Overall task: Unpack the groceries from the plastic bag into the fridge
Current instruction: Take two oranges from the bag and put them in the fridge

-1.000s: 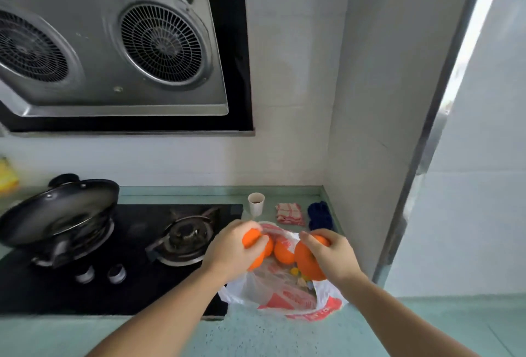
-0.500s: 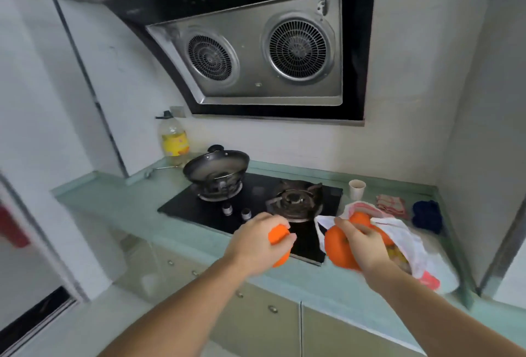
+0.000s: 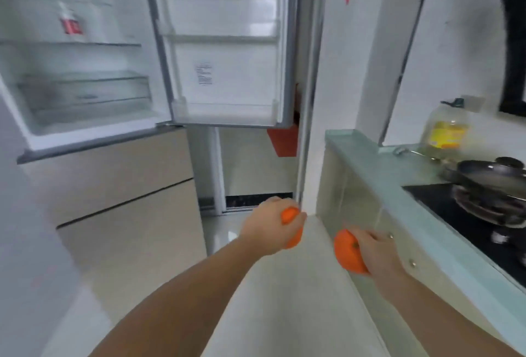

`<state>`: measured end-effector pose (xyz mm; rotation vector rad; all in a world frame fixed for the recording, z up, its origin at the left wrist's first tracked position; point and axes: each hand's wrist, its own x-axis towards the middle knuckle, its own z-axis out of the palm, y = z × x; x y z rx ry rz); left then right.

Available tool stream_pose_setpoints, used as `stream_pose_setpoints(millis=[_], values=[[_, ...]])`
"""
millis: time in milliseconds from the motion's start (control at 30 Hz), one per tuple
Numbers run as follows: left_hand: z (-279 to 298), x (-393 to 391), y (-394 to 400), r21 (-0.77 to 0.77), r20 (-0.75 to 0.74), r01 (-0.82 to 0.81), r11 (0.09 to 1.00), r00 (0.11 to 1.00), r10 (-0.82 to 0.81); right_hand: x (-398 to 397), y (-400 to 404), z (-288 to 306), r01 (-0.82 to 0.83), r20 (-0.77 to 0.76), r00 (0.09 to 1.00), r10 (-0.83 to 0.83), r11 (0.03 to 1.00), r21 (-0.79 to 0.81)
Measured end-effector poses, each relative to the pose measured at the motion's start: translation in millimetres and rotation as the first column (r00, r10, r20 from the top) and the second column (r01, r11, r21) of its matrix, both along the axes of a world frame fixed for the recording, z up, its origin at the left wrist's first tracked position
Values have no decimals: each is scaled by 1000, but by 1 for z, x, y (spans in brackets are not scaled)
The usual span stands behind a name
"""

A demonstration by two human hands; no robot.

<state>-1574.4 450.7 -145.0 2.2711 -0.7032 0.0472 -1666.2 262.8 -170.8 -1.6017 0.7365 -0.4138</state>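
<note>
Left hand point(image 3: 270, 224) grips oranges point(image 3: 291, 224), right hand point(image 3: 375, 251) grips orange point(image 3: 347, 251) — fridge point(image 3: 85, 134) open, bottle point(image 3: 69, 22) on shelf

home kitchen: open fridge point(image 3: 85, 72), stove point(image 3: 469, 214)

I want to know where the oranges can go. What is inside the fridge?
The fridge stands open. A red-labelled bottle sits on an upper shelf, above a clear drawer whose contents are too blurred to tell. The door shelves look bare.

Both hands point(image 3: 270, 224) point(image 3: 375, 254) forward — fingers curled
</note>
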Motion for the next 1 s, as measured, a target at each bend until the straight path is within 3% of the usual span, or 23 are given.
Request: stream_pose_setpoints(millis=[233, 400, 667, 833, 1000], values=[[24, -5, 133, -66, 15, -437, 897, 899, 439, 65, 117, 39, -435, 81, 896, 437, 899, -43], [50, -28, 163, -96, 33, -600, 794, 795, 605, 87, 151, 75, -579, 154, 797, 584, 811, -81], [63, -49, 178, -25, 102, -702, 712, 706, 700, 101, 181, 95, -720, 223, 664, 714, 690, -68], [64, -33, 198, -33, 107, -733, 680, 673, 731, 121, 202, 93, -756, 226, 623, 749, 651, -74], [60, 15, 223, -44, 122, -709, 704, 696, 708, 165, 225, 89, -749, 215, 634, 743, 659, -70]])
